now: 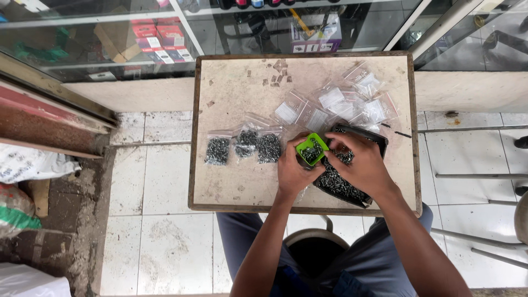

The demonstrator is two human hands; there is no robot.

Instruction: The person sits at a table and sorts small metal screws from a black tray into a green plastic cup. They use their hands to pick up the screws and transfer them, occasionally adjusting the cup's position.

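My left hand [293, 171] holds a small green cup [311, 147] filled with dark screws, over the near middle of a small wooden table [231, 99]. My right hand [360, 165] has its fingers at the cup's right edge and rests above a black tray [363, 142] heaped with loose dark screws [338, 186]. To the left of my hands lie three small clear bags filled with screws [243, 147] in a row.
Several empty clear bags [341, 104] lie in a pile at the table's far right, with paper scraps [278, 74] at the far edge. A glass display case [165, 38] stands beyond. Sacks [22, 181] lie on the floor at left; metal rods [473, 176] at right.
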